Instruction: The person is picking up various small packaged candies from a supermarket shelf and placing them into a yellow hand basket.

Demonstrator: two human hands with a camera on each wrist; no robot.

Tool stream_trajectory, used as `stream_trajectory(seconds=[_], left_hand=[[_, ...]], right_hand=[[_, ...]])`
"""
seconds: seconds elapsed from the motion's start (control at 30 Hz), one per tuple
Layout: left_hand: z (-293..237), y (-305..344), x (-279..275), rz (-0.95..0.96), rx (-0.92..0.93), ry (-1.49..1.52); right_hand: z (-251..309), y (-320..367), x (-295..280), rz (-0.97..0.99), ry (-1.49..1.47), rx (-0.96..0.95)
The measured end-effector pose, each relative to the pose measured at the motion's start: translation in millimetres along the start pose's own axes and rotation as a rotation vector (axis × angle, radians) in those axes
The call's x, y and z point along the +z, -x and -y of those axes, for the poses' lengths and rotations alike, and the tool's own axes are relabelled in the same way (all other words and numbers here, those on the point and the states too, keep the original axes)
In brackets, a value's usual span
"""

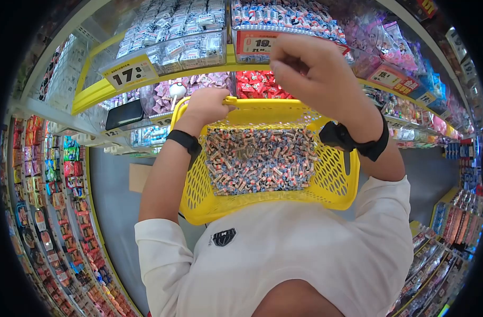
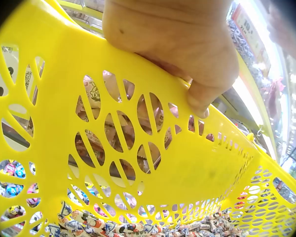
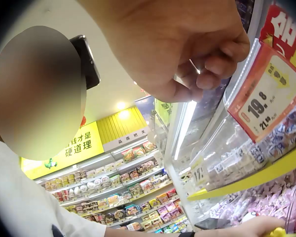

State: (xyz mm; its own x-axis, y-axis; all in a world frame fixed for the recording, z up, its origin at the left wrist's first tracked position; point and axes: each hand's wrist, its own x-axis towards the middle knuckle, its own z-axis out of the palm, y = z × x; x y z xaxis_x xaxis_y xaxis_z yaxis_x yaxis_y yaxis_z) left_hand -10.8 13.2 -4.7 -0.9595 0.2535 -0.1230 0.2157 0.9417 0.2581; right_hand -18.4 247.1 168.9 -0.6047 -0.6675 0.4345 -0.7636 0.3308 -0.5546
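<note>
A yellow perforated shopping basket [image 1: 262,113] is in front of the body, its floor spread with small twist-wrapped candies [image 1: 260,164]. My left hand [image 1: 205,106] grips the basket's far rim near its left corner; the left wrist view shows its fingers [image 2: 200,101] hooked over the edge. Raised above the basket's far right part, my right hand [image 1: 315,74] overlaps the price tag [image 1: 252,43] of a candy bin in the head view. Its fingers [image 3: 214,69] are curled, and nothing shows in them in the right wrist view.
Clear bins hold white-wrapped candies [image 1: 183,29] and blue-and-white candies [image 1: 289,15] behind the basket. Lower bins hold pink candies [image 1: 165,98] and red candies [image 1: 253,84]. A dark flat object [image 1: 124,114] lies at the left bin edge. Snack shelves [image 1: 51,201] line the left aisle.
</note>
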Motion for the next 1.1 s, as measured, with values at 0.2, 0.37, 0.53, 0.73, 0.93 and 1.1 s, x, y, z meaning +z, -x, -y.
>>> stream_trajectory(seconds=[0.2,0.37,0.53,0.73,0.93,1.1], left_hand=[[1,0,2,-0.008,0.003,0.051],[1,0,2,-0.011,0.003,0.032],[3,0,5,-0.040,0.019,0.041],[2,0,3,-0.026,0.010,0.032],[2,0,3,-0.028,0.006,0.038],[2,1,3,-0.036,0.013,0.036]], right_hand=[[-31,46,61,0.348,-0.043,0.163],[-103,96,144,0.501,0.032,0.187],[-129,128,192,0.847,0.123,0.318],[-154,165,223,0.980,0.174,0.193],[-146,175,227,1.065,0.372,0.108],[-148,177,235,1.091,0.425,0.133]])
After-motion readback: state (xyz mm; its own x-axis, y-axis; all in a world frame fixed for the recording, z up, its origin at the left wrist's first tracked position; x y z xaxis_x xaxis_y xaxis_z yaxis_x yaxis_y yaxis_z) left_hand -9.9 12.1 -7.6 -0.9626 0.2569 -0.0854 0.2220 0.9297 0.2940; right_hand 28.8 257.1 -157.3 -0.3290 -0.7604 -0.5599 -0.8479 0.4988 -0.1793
